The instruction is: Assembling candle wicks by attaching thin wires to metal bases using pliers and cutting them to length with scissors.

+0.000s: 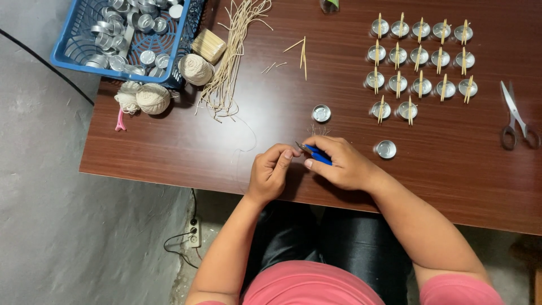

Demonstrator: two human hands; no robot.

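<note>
My right hand (340, 164) grips small blue-handled pliers (314, 152) near the front edge of the brown table (440, 186). The pliers' tip points left toward my left hand (271, 171), whose fingertips are pinched together right beside it; what they pinch is too small to see. A thin pale string (247, 141) curls on the table just left of my left hand. An empty round metal cup (321, 113) lies beyond my hands, and another (386, 149) lies to the right of my right hand.
Rows of metal cups with crossed wooden sticks (419, 56) fill the far right. Scissors (516, 116) lie at the right edge. A blue basket of metal cups (127, 31), string balls (152, 97), a stick bundle (209, 45) and pale wicks (231, 62) sit far left.
</note>
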